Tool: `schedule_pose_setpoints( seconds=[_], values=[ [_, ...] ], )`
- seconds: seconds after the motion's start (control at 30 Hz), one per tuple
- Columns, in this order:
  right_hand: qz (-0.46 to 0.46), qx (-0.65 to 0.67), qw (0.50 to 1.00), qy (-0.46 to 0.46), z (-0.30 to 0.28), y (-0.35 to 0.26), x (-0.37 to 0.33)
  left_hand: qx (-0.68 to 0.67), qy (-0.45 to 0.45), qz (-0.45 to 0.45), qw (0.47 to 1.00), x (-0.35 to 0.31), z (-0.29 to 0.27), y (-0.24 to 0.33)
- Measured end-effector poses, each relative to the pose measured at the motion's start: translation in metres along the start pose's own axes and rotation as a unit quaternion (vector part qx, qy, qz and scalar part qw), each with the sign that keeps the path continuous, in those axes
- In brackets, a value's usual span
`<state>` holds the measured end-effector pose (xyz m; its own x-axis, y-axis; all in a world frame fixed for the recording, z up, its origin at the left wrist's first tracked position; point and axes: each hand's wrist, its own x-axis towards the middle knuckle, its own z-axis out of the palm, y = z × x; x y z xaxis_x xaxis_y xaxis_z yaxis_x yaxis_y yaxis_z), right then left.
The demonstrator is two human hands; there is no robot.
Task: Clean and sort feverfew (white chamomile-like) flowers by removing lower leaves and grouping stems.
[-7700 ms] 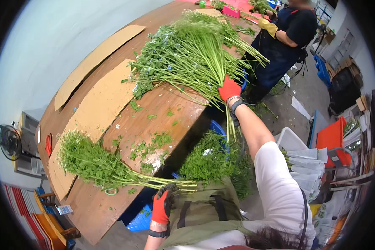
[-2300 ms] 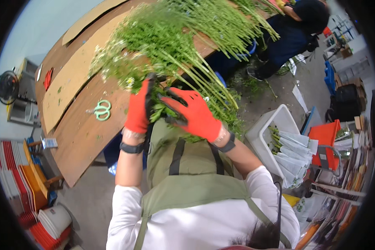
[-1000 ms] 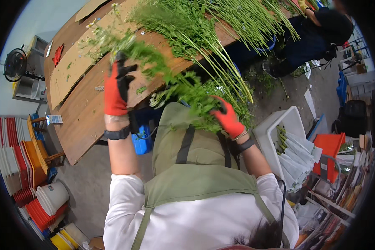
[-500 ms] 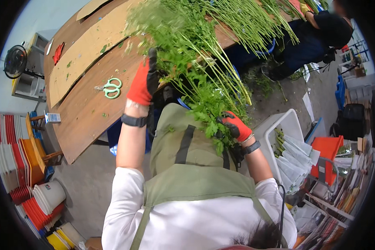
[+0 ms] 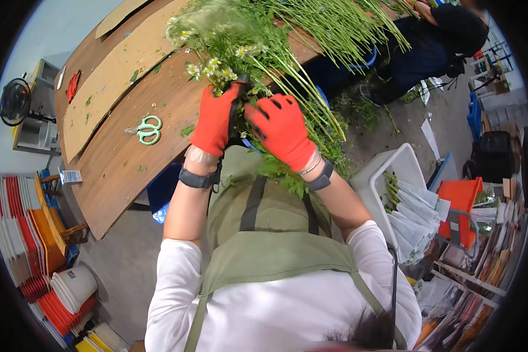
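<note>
My left hand, in a red glove with dark fingers, is closed around the stems of a bunch of small white daisy-like flowers at the table's near edge. The blossoms stand out above that hand, and the farther foliage is blurred. Close beside it on the right, my right hand, gloved alike, has curled fingers against the greenery; what they hold is hidden. Long pale green stems slant down to the right behind the right hand. Leafy greenery hangs below it, in front of my apron.
Mint-handled shears lie on the brown table, near a long cardboard strip. More cut stems cover the far right. A person in dark clothes works there. Right of me stands a white bin with wrapped bunches.
My right hand has moved up and left from the lower leaves to beside my left hand. The left hand has turned and closed on the stems, and white blossoms now show.
</note>
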<state>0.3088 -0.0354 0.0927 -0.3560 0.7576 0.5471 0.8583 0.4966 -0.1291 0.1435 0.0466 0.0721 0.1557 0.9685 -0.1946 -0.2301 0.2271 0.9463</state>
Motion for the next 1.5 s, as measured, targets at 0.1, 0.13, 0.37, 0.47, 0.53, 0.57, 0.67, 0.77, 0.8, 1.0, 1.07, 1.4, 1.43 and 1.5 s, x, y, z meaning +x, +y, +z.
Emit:
schedule_pose_setpoints(
  seconds=[0.1,0.13,0.37,0.47,0.53,0.57,0.67,0.77,0.8,1.0,1.07,1.4,1.43,1.5],
  values=[
    [-0.028,0.018,0.999,-0.013,0.000,-0.005,-0.035,-0.018,0.088,0.020,0.996,0.001,-0.014,0.019],
    [-0.037,0.035,0.998,-0.043,-0.003,-0.004,-0.052,0.043,0.110,0.013,0.993,0.008,-0.030,0.018],
    [0.228,0.221,0.946,-0.059,-0.050,0.018,-0.120,0.484,-0.008,0.384,0.787,0.013,-0.100,0.016],
    [0.292,0.353,0.889,-0.012,-0.028,0.024,-0.091,0.429,-0.060,0.365,0.824,-0.002,-0.074,0.035],
    [0.281,0.437,0.854,-0.031,0.001,0.036,-0.085,0.416,-0.104,0.327,0.842,-0.012,-0.061,0.046],
    [0.397,0.497,0.758,-0.147,0.010,0.042,-0.084,0.362,-0.096,0.161,0.913,-0.020,-0.052,0.055],
    [0.462,0.583,0.636,-0.207,0.042,0.035,-0.094,0.312,0.067,0.191,0.928,0.006,-0.107,-0.006],
    [0.372,0.658,0.653,-0.056,0.031,0.020,-0.079,0.280,0.108,0.173,0.938,-0.001,-0.121,-0.032],
    [0.373,0.658,0.651,-0.060,0.033,0.017,-0.079,0.279,0.050,0.174,0.943,-0.001,-0.137,-0.058],
    [0.365,0.655,0.661,-0.038,0.050,0.004,-0.079,0.340,-0.084,0.328,0.877,-0.019,-0.043,-0.018],
    [0.407,0.662,0.629,-0.013,0.052,0.017,-0.094,0.298,-0.083,0.328,0.893,-0.020,-0.038,-0.006],
    [0.531,0.607,0.590,-0.036,-0.015,0.057,-0.168,-0.460,-0.299,0.053,0.834,0.039,-0.138,-0.036],
    [0.575,0.493,0.650,-0.052,-0.022,0.063,-0.183,-0.460,-0.298,0.052,0.835,0.040,-0.159,-0.028],
    [0.372,0.023,0.913,-0.168,-0.029,0.100,-0.250,-0.343,-0.065,0.119,0.930,0.039,-0.187,0.003]
  ],
)
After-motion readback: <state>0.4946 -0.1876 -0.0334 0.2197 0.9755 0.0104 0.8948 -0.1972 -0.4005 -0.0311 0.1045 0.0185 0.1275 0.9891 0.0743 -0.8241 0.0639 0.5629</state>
